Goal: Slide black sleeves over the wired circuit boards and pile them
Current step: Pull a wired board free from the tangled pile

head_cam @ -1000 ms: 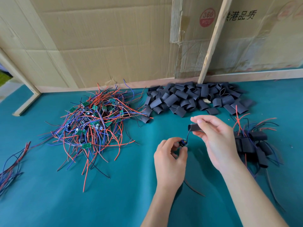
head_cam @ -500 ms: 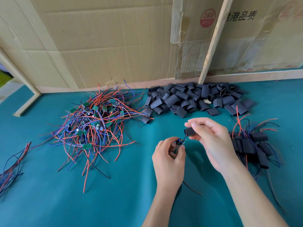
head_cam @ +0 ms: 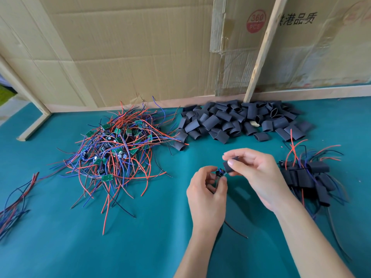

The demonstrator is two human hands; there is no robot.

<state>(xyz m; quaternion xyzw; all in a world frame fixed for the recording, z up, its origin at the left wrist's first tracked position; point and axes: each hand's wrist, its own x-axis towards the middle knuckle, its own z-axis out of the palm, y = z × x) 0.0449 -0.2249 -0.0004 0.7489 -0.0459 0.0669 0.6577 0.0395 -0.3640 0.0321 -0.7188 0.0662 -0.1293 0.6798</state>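
Left hand (head_cam: 206, 189) pinches one board (head_cam: 219, 172); right hand (head_cam: 254, 173) pinches one sleeve (head_cam: 228, 164).

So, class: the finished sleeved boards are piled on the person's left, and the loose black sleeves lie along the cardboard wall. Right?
Not quite. The head view shows the finished sleeved boards piled on the person's right. The loose black sleeves do lie along the cardboard wall.

1. Table (head_cam: 60, 247): teal cloth, matt, faintly napped
2. Sleeves (head_cam: 236, 121): black matt tubing, rubbery or plastic
3. Wires (head_cam: 112, 157): smooth plastic insulation, slight sheen
4. Boards (head_cam: 106, 177): green, semi-gloss
5. Cardboard (head_cam: 130, 53): brown corrugated, matt, creased
6. Tape (head_cam: 216, 27): glossy, wrinkled
7. Slat (head_cam: 261, 49): pale bare wood
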